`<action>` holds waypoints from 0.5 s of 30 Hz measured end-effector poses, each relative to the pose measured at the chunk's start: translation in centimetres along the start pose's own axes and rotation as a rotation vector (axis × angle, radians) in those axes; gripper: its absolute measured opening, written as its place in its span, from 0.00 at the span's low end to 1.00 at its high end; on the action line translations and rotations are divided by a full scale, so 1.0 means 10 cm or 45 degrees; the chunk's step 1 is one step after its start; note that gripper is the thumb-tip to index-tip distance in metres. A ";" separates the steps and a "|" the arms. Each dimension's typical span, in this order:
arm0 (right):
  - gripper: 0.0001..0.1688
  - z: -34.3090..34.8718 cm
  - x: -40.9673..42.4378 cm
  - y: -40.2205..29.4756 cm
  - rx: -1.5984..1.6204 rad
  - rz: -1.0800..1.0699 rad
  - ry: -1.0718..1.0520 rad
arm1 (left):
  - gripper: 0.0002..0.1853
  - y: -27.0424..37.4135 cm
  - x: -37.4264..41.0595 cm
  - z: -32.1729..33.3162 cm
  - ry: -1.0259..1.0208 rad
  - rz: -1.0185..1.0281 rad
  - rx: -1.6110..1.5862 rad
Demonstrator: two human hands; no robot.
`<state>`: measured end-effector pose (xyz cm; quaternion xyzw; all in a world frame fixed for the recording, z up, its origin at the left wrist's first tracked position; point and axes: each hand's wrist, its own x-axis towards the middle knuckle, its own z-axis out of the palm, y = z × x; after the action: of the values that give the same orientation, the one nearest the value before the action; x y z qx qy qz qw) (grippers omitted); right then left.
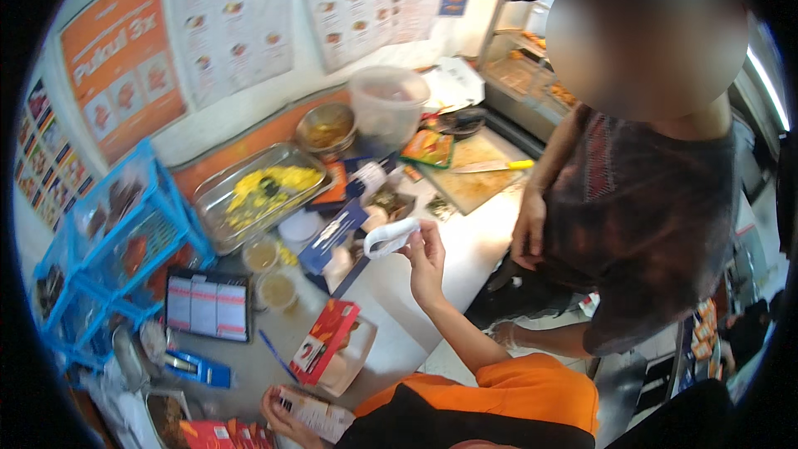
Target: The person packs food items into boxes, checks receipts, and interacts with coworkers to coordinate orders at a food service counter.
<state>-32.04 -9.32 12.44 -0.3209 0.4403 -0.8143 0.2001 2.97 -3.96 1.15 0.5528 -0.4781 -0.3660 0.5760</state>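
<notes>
My right hand is raised over the counter and pinches a curled strip of white paper. Low in the view, my left hand holds a printed paper slip, its writing too blurred to read. Just beyond that slip sits an open red food box with food partly visible inside. Past the paper strip stand open dark-blue food boxes, partly hidden behind one another. A blue pen lies left of the red box.
Left are a tablet, blue stapler and blue plastic rack. Behind stand a steel tray of yellow egg, sauce cups and a plastic tub. A yellow-handled knife rests on a cutting board. Another person stands right.
</notes>
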 end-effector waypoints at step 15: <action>0.11 -1.51 0.60 -0.87 1.300 -0.017 0.499 | 0.13 -1.15 -0.01 -0.48 -0.093 0.277 0.343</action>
<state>-47.23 0.57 15.73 -0.0282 0.0160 -0.9704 0.2395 8.72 -3.85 -9.88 0.5563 -0.6006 -0.2539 0.5151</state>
